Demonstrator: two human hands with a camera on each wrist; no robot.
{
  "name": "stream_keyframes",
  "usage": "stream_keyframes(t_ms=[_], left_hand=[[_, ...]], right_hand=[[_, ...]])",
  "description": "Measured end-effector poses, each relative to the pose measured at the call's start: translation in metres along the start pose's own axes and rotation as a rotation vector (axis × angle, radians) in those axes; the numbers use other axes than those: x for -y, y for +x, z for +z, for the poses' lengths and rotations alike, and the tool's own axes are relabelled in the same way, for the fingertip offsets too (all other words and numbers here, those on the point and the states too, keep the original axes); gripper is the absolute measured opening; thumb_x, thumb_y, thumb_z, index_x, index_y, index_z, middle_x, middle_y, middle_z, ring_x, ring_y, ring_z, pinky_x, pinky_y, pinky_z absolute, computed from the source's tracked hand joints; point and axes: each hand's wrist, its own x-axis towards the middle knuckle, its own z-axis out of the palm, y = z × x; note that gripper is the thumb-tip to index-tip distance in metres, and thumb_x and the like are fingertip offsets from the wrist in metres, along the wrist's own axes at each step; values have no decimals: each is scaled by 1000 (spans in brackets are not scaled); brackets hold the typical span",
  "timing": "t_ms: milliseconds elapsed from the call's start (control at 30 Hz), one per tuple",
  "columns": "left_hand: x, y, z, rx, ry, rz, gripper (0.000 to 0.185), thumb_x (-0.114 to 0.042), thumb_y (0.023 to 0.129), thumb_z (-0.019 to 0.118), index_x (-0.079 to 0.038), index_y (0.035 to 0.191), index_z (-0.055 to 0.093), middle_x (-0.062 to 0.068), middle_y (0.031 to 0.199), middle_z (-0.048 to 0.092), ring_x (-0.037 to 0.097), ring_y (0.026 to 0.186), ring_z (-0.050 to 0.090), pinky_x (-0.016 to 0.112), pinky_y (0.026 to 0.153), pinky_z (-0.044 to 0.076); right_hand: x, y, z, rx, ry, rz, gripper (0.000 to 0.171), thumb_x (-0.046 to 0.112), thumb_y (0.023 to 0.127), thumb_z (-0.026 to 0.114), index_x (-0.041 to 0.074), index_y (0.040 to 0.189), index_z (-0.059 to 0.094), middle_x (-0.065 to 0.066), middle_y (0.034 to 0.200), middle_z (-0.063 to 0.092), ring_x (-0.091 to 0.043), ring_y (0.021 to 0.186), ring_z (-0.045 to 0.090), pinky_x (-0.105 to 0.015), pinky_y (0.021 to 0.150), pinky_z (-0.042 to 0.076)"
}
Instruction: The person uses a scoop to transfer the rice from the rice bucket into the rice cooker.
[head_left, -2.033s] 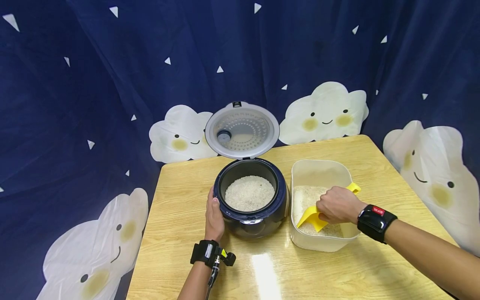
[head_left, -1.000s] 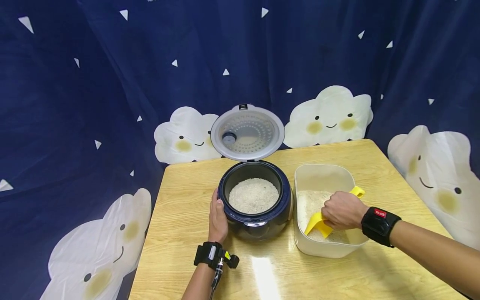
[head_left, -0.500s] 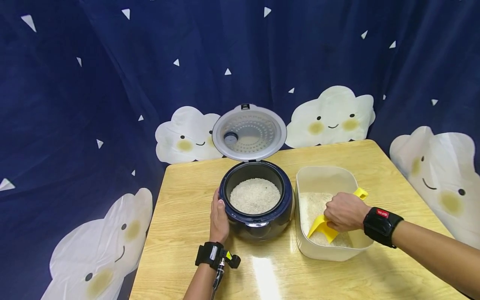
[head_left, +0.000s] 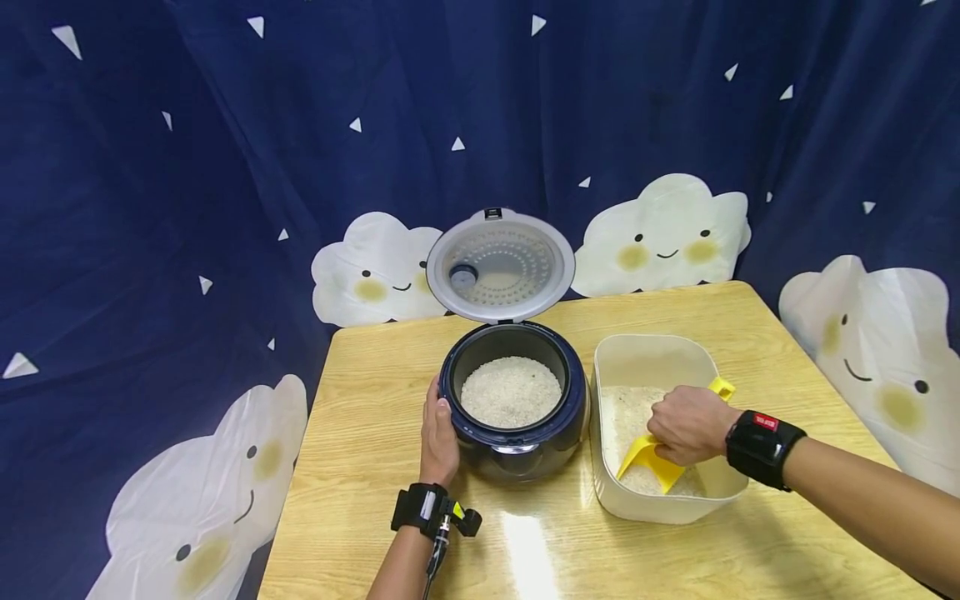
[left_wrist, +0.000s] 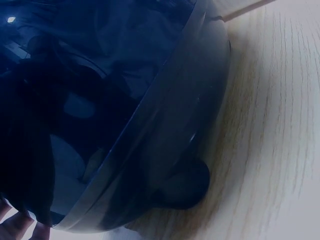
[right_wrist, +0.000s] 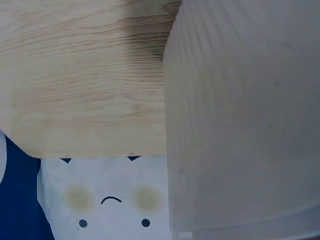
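Note:
A dark blue rice cooker (head_left: 517, 467) stands on the table with its grey lid (head_left: 501, 267) raised, and white rice (head_left: 510, 392) lies in its black inner pot. The left hand (head_left: 440, 442) rests against the cooker's left side, fingers extended along it. Its fingertips (left_wrist: 17, 227) show at the lower left corner of the left wrist view. The right hand (head_left: 688, 423) grips a yellow scoop (head_left: 656, 462) by its handle, inside a white plastic bin (head_left: 660, 510). The scoop's blade dips into the rice (head_left: 626, 408) near the bin's front. The bin's wall covers much of the right wrist view, where the hand is hidden.
The bin stands close beside the cooker's right side. Both are on a light wooden table (head_left: 360, 400). A navy curtain (head_left: 420, 75) with white clouds and triangles hangs behind. Black straps are on both wrists, with a cable trailing from the left one.
The right hand has drawn the scoop slightly right and nearer the person within the bin. The bin has shifted a little nearer too. The left hand stays against the cooker; the head view moved slightly.

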Motion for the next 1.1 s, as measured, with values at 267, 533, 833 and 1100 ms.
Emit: stream_keyframes(t_ms=[267, 533, 833, 1100], left_hand=[[-2, -1, 1, 4, -14, 0, 57, -39, 110, 27, -19, 163, 33, 8, 167, 38, 31, 156, 34, 58, 128, 26], [0, -1, 2, -1, -3, -5, 56, -39, 110, 26, -22, 163, 32, 8, 168, 37, 31, 157, 33, 59, 129, 26], [2, -1, 1, -1, -14, 2, 55, -40, 110, 25, -26, 163, 32, 7, 168, 37, 30, 157, 33, 59, 129, 26], [1, 1, 1, 0, -10, 4, 57, -41, 110, 25, -24, 163, 31, 8, 168, 36, 31, 157, 33, 58, 129, 26]], right_hand=[[-7, 4, -11, 106, 131, 65, 44, 39, 83, 72, 26, 55, 41, 12, 56, 31, -7, 48, 31, -25, 47, 21], [-18, 5, -21, 165, 229, 112, 40, 37, 83, 71, 26, 55, 44, 12, 59, 34, -7, 50, 32, -25, 50, 19], [-26, 5, -29, 187, 284, 122, 34, 36, 84, 68, 26, 57, 50, 12, 59, 39, -7, 50, 35, -25, 50, 19], [-38, 0, -44, 175, 321, 141, 35, 35, 83, 68, 27, 55, 48, 13, 59, 38, -4, 50, 34, -22, 49, 19]])
